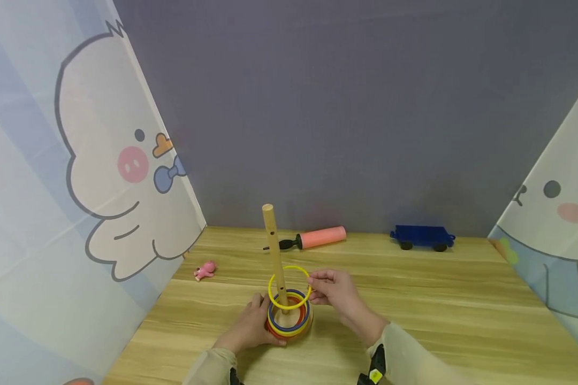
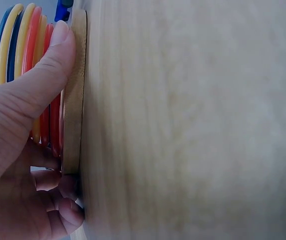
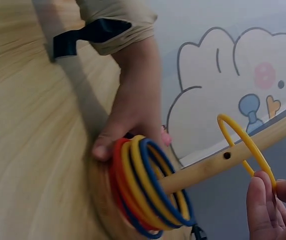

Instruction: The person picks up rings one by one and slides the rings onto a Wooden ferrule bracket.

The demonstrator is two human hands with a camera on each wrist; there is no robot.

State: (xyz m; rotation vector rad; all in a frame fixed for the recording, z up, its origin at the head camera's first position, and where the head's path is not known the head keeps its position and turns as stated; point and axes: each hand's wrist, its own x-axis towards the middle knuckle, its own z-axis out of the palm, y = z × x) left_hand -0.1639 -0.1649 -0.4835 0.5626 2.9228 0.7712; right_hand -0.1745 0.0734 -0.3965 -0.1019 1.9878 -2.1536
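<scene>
A wooden ring-toss stand has an upright post (image 1: 272,240) and a round base (image 2: 73,125). Red, yellow and blue rings (image 2: 31,37) lie stacked around the foot of the post. My left hand (image 1: 251,323) grips the base from the left, its thumb along the near edge and its fingers round the far side. Above the stack, my right hand (image 1: 339,294) pinches the right edge of a yellow ring (image 3: 243,134) between thumb and fingers. That ring encircles the post, tilted and apart from the rings below.
Behind the stand lies a pink hand pump (image 1: 322,237) with a black nozzle. A blue toy wagon (image 1: 421,236) stands at the back right. A small pink figure (image 1: 205,270) is at the left. Printed cloth walls (image 1: 139,235) border the wooden table (image 1: 462,310).
</scene>
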